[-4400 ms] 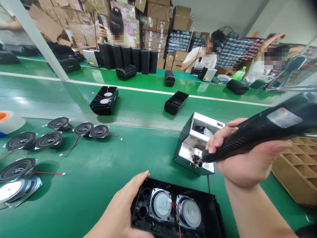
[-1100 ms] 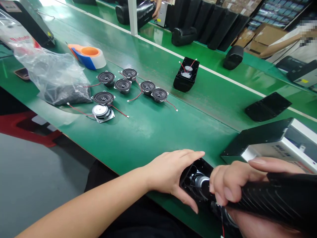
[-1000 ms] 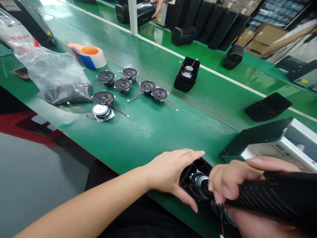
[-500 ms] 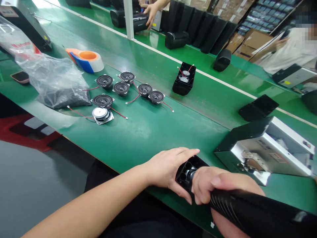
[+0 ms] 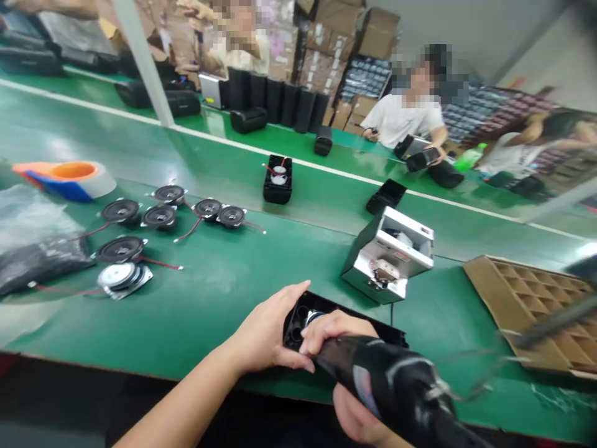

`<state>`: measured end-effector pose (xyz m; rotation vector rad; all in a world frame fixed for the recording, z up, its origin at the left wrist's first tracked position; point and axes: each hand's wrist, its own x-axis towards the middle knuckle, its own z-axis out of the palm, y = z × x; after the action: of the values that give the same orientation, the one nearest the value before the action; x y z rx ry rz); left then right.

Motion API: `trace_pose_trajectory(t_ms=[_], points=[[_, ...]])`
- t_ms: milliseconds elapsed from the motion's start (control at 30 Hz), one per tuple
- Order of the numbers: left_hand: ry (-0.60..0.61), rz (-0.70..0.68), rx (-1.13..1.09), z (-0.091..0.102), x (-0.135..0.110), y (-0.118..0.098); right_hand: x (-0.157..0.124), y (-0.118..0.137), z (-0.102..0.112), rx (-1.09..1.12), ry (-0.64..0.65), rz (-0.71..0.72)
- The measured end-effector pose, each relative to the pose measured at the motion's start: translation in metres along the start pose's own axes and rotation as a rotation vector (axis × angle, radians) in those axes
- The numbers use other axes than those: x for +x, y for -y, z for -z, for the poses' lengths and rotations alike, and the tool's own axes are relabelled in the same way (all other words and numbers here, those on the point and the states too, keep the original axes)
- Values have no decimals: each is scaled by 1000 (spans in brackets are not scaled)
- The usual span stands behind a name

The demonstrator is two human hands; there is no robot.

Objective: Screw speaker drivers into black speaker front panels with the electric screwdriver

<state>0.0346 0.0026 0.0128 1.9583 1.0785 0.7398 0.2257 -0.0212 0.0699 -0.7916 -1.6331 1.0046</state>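
At the near edge of the bench lies a black speaker housing [image 5: 293,330], its open side up. My left hand [image 5: 263,330] grips its left end, thumb on the near side and fingers on the far side. In my right hand [image 5: 340,330] is a black electric screwdriver [image 5: 392,376], slanting across the housing; its tip is hidden by my fingers. A silvery speaker driver [image 5: 313,317] shows inside the housing, partly covered by that hand. Beyond stands a silver and black screw feeder [image 5: 389,255].
Several loose speaker drivers [image 5: 161,216] with red leads lie left, near a plastic bag [image 5: 37,236] and an orange-blue tape dispenser [image 5: 69,180]. Another housing [image 5: 278,186] sits farther back. A divided cardboard tray [image 5: 494,298] is at right. Co-workers [image 5: 405,118] are across the bench.
My view has swung up and to the right, bringing the cardboard tray and co-workers into sight. The screwdriver body is tilted differently; both hands stay at the housing.
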Motion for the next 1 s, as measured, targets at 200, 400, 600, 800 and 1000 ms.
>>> trace_pose_trajectory(t_ms=[200, 400, 600, 800, 1000], points=[[-20, 13, 62, 2, -1, 4, 26, 62, 34, 153, -402, 134], [-10, 58, 43, 11, -4, 3, 33, 65, 165, 94, -767, 54], [75, 17, 263, 34, 6, -35, 2, 2, 209, -62, -712, -211], [320, -137, 613, 19, 40, -83, -13, -29, 200, -376, -709, -241], [321, -254, 656, 44, 24, -103, -58, -41, 188, -853, -669, -201]])
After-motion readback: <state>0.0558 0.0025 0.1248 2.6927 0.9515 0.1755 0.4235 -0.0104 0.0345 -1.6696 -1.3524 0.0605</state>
